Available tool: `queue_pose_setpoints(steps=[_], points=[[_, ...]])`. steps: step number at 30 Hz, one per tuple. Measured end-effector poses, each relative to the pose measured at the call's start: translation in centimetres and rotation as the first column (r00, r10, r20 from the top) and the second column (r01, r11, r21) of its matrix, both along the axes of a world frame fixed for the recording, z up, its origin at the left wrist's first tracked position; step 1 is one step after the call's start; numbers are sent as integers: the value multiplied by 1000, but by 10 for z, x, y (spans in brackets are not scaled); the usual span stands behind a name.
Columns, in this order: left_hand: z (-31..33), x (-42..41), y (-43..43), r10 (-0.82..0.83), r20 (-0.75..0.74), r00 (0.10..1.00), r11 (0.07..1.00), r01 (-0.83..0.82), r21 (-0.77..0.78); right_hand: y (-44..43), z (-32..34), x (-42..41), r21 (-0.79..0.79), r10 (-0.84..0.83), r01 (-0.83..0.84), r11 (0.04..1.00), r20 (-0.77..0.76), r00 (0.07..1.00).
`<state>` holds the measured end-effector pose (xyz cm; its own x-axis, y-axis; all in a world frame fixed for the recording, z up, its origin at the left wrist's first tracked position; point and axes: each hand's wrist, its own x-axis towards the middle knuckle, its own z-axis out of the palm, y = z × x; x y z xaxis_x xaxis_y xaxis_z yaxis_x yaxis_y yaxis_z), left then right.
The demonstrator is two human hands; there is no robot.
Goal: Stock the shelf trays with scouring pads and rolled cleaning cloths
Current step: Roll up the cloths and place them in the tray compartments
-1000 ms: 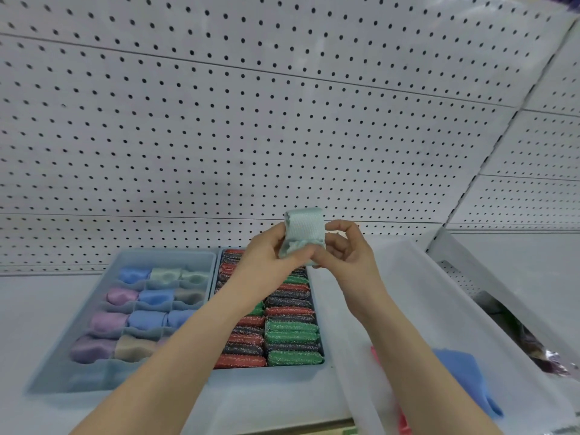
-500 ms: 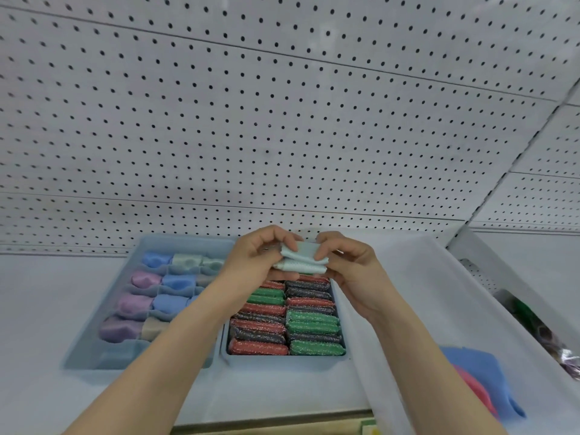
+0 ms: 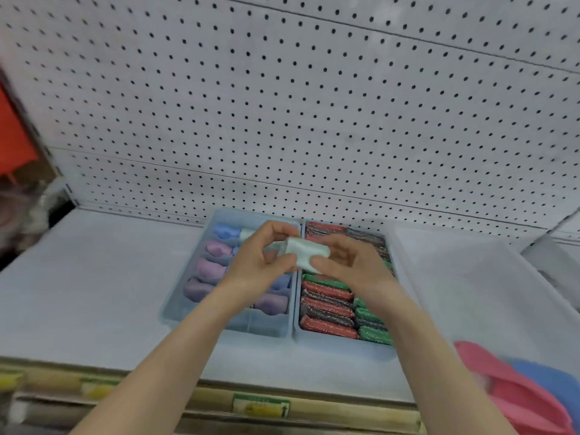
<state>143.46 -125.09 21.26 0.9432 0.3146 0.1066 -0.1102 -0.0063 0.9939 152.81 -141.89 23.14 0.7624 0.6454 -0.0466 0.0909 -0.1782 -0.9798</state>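
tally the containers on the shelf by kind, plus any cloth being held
divided tray of rolled cloths: 1
tray of scouring pads: 1
clear bin: 1
pale green cloth, held by left hand and right hand: 1
total: 4

The cloth point(image 3: 306, 254) you hold is pale mint, almost white. Your left tray point(image 3: 260, 329) is pale blue, and its rolls point(image 3: 207, 268) are lilac, sky blue and mint. The right tray point(image 3: 329, 345) is the same pale blue; its pads point(image 3: 326, 309) run red, green and near-black, all speckled with glitter. The pegboard point(image 3: 282, 120) is white, dotted with a regular grid of black holes. The shelf point(image 3: 94, 293) is light grey, the bin point(image 3: 470, 293) frosted white. At your lower right are a pink cloth point(image 3: 508, 387) and a blue cloth point(image 3: 558, 390). The label point(image 3: 260, 408) is yellow, edged green.
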Motion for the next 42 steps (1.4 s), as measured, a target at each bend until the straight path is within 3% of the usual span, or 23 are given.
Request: queue_pose_setpoints(steps=[5,8,11,13,17,22,32,38,42], points=[[-24,-30,36,63,-97,993,995,-55,78,35,-22,-12,-182,140,-130,975,47,989],[-41,-51,62,173,-95,980,976,-157,150,58,-38,-26,-250,133,-91,964,156,979],[-60,-78,99,428,-115,896,872,-376,313,81,-59,-37,-295,98,-21,955,249,964],[-73,-91,119,519,-160,840,815,-430,388,97,-72,-45,-338,130,-43,940,241,962],[-92,-95,128,479,-267,836,847,-361,389,128,-90,-60,-466,262,-94,880,311,913],[-96,-92,131,468,-288,835,841,-322,434,158,-90,-78,-625,440,-117,772,392,808],[-93,-91,138,407,-341,848,849,-213,483,177,-73,-85,-821,731,-63,568,468,497],[-94,-90,137,410,-333,849,843,-214,493,186,-77,-87,-876,793,-86,475,384,472],[-92,-86,132,450,-287,846,769,-203,607,169,-76,-77,-800,731,-214,561,358,581]])
